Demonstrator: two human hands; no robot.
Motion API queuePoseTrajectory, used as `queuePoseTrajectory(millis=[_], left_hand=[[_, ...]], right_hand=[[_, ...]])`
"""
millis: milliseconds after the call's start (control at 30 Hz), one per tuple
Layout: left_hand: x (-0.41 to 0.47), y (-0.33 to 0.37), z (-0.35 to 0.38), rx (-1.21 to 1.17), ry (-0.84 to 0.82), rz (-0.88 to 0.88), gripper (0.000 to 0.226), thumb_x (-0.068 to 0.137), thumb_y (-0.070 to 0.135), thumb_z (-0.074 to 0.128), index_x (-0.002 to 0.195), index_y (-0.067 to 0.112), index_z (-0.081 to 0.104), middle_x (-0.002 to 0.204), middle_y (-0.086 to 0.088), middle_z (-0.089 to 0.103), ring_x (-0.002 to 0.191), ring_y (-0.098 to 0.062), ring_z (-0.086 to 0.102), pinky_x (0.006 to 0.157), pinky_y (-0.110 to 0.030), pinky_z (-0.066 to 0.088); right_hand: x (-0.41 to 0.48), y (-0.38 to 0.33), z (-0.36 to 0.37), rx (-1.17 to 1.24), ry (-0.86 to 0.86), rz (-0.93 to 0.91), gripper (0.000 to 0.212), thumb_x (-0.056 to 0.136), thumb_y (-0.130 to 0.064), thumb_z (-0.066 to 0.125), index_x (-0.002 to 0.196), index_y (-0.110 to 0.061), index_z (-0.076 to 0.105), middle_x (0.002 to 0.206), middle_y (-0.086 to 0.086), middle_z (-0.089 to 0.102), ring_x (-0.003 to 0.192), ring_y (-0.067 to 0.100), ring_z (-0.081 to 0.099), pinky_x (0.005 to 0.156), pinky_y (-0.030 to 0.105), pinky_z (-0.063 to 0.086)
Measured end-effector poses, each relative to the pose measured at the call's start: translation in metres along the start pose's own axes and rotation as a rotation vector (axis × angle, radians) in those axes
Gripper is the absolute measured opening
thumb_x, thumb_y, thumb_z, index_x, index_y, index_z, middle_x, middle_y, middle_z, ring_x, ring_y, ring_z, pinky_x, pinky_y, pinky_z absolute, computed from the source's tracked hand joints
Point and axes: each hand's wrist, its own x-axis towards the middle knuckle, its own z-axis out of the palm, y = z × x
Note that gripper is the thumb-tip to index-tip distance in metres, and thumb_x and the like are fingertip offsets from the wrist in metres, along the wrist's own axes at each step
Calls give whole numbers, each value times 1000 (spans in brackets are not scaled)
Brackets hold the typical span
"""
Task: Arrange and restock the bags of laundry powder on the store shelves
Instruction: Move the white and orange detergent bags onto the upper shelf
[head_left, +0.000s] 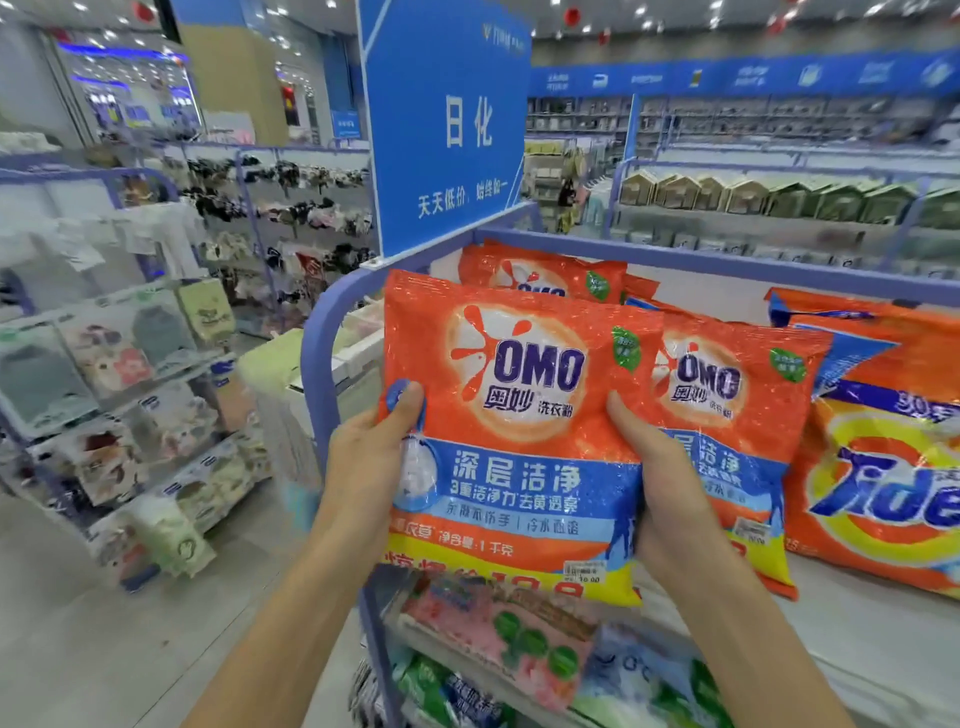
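I hold an orange and blue OMO laundry powder bag (519, 431) upright in front of the top shelf (857, 639). My left hand (371, 457) grips its left edge, thumb on the front. My right hand (660, 467) grips its right edge the same way. Behind it a second OMO bag (737, 410) leans on the shelf, and a third OMO bag (545, 278) stands further back. A larger orange Tide bag (883, 457) leans to the right of them.
A blue category sign (447, 119) rises from the shelf's left corner above the purple frame (324, 332). Lower shelves hold pink, green and blue packs (498, 639). Racks of small goods (130, 395) stand across the aisle on the left.
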Motion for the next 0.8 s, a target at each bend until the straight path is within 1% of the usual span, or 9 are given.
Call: queuePoseTrajectory(millis=[67,133,267,367,467,533,600,667,800], left_hand=[[29,-2,10,-1,-22,36,29,97,38,63,104,11,72,91,-9,80,80,-31,77,79,-48,62],[61,-4,19,-21,-13,77,32,100,37,59,101,6,66,90,-7,79,77,-29,76,77,-46,61],[116,-5,40,-71,84,200,29,103,28,58,78,14,56,77,-8,59,72,-21,55,73,-38,46],[152,-7,51,-40,123,228,33,98,36,63,68,24,57,72,1,64,71,-19,60,73,-39,50],[173,-13,56,-59,120,221,27,99,33,62,74,23,60,74,6,68,65,-7,64,67,-29,51],[175,-17,58,-1,185,253,22,100,34,60,83,21,66,76,9,69,62,1,62,62,-20,47],[176,-22,59,89,256,322,25,101,36,56,88,19,70,80,8,69,67,3,58,63,-18,42],[177,-26,65,94,276,399,28,103,31,52,90,14,70,83,6,67,68,2,55,63,-14,38],[178,-20,78,254,313,409,31,108,34,42,104,15,67,94,8,63,83,-12,51,70,-24,30]], right_hand=[[19,-4,7,-6,25,-20,29,96,-40,66,76,-28,84,98,8,80,87,27,79,80,47,61],[39,-9,14,-39,55,-49,31,98,-39,64,75,-31,84,98,7,81,88,26,79,90,50,59],[72,-12,30,-88,113,-120,45,102,-39,59,62,-44,79,90,-1,81,85,19,78,98,49,56],[95,-11,40,-143,199,-134,43,103,-43,58,67,-36,81,91,5,80,90,29,78,97,53,57],[121,-3,44,-220,285,-157,40,100,-51,58,89,-17,76,99,16,77,97,39,74,95,52,57],[139,6,47,-291,336,-202,46,93,-60,60,90,-15,70,87,15,68,84,34,68,87,49,53],[154,15,50,-323,407,-253,44,86,-62,59,87,-18,66,81,10,59,76,27,58,78,47,48],[163,21,52,-295,452,-302,37,88,-56,60,84,-19,63,79,10,56,72,25,53,70,43,42],[165,26,53,-306,528,-421,33,103,-37,57,78,-16,56,74,8,54,69,20,49,65,36,39]])
